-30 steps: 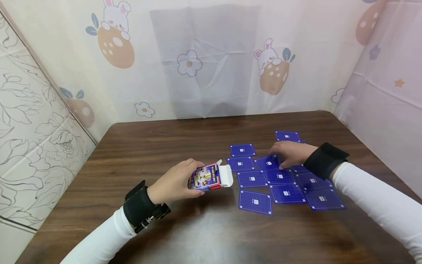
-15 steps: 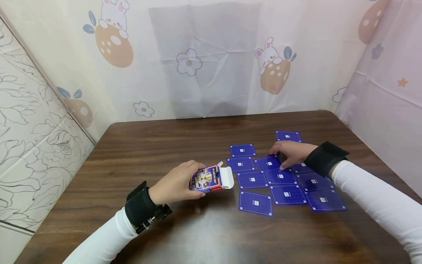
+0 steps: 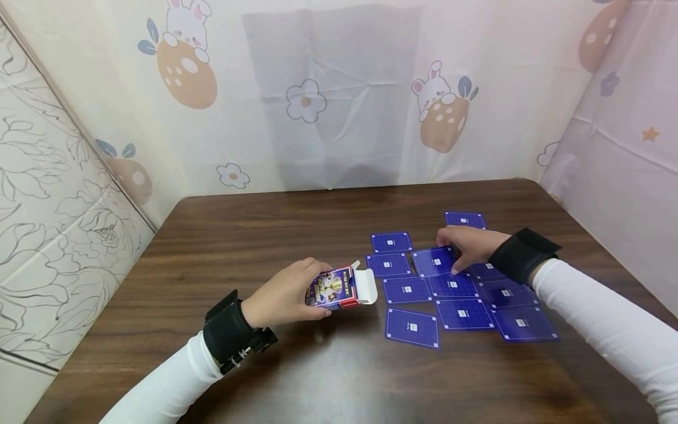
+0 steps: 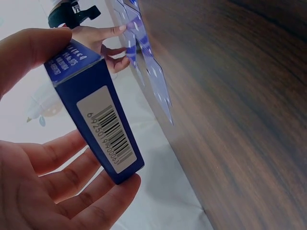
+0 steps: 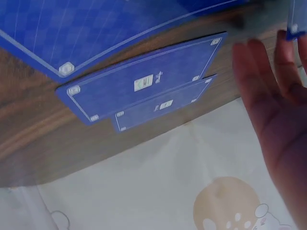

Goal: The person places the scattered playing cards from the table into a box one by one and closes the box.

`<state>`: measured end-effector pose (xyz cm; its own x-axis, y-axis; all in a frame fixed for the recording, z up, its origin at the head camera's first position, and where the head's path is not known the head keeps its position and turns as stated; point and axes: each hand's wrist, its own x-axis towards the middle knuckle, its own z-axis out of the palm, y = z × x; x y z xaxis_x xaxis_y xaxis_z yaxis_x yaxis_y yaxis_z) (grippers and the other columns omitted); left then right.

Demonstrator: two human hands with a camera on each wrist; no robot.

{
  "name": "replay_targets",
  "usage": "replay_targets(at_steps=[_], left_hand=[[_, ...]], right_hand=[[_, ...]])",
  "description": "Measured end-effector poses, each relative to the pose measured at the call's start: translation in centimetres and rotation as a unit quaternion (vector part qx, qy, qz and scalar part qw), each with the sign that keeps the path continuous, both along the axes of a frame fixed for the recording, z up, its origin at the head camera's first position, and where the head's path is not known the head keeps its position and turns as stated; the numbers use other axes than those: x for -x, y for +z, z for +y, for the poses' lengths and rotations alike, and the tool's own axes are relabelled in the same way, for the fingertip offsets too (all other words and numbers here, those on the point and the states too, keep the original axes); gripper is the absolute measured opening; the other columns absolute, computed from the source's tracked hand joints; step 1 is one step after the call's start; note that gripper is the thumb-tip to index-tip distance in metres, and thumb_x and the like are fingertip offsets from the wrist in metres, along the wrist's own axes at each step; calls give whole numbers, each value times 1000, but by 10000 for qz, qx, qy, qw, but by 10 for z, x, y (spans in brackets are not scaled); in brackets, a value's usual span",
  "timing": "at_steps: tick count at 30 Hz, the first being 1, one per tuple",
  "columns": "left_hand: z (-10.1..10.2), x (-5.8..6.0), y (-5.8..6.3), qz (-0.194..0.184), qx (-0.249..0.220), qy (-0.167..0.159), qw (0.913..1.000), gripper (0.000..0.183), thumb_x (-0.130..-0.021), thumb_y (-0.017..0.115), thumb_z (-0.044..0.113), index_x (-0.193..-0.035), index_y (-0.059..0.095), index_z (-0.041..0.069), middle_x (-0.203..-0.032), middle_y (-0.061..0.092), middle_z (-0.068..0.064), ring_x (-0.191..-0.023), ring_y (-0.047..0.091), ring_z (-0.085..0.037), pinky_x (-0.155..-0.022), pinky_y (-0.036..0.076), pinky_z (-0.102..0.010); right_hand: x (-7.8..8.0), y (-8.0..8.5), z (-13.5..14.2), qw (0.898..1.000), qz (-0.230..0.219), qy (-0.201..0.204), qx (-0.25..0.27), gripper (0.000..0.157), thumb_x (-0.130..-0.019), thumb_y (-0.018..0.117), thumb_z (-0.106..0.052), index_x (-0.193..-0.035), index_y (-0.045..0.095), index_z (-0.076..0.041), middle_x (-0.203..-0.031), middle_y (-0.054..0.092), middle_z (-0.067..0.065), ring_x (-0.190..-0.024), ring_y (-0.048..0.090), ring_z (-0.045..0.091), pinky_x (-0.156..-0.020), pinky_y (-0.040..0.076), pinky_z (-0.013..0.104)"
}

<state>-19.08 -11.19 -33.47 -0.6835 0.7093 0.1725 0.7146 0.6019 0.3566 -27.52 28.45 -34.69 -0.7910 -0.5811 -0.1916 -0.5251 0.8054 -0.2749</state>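
In the head view my left hand [image 3: 286,294] grips a small blue card box [image 3: 329,287] above the table, thumb on one side and fingers on the other. Its white end flap [image 3: 366,286] stands open towards the cards. The left wrist view shows the barcode [image 4: 112,136] on its far end. My right hand [image 3: 474,244] holds a blue playing card [image 3: 431,262] at its right end, between thumb and fingers. Several more blue cards [image 3: 412,328] lie back up on the table in loose rows, some overlapping. My right hand and wrist hide part of the cards beneath them.
The dark wooden table [image 3: 254,229] runs back to a pale cloth [image 3: 360,88] printed with rabbits and flowers. A white panel with line-drawn flowers [image 3: 69,194] stands along the left side. One card [image 3: 465,220] lies at the back, beyond my right hand.
The card at my right fingertips has straightened and shifted slightly up and to the right, looking a bit larger. My left hand keeps its grip on the box, almost still.
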Motion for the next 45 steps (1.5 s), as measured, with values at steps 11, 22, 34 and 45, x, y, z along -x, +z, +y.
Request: replay_targets(at_steps=[11,22,34,45], left_hand=[[3,1,-4,-35,63,-7,10000,67,-70,75,38,-123,45,9,-106,50,1,-88,45,-9,-76,42,-26],[4,1,-7,-64,122,-4,9999,67,-70,75,39,-123,46,9,-106,50,1,-88,45,-9,-76,42,-26],[8,6,-1,90,57,35,9999,68,-68,76,39,-122,46,9,-105,50,0,-88,44,-9,-77,42,-26],[9,7,1,234,34,68,9997,68,-68,75,40,-122,46,9,-105,50,0,-88,44,-9,-77,41,-26]], right_hand=[[-5,-9,20,9920,-269,-319,1190,21,-80,63,1,-93,49,-7,-83,50,4,-75,48,19,-69,41,37],[-20,-11,20,9374,-1209,-957,3124,18,-86,58,-3,-100,48,3,-87,54,16,-76,57,24,-70,50,39],[-49,14,-20,8273,-2211,-1894,4805,26,-87,60,-10,-110,51,-1,-93,62,9,-81,59,20,-78,47,39],[-71,27,-59,7908,-2702,-1706,5221,21,-89,57,-7,-108,51,-1,-93,57,9,-78,56,17,-71,48,28]])
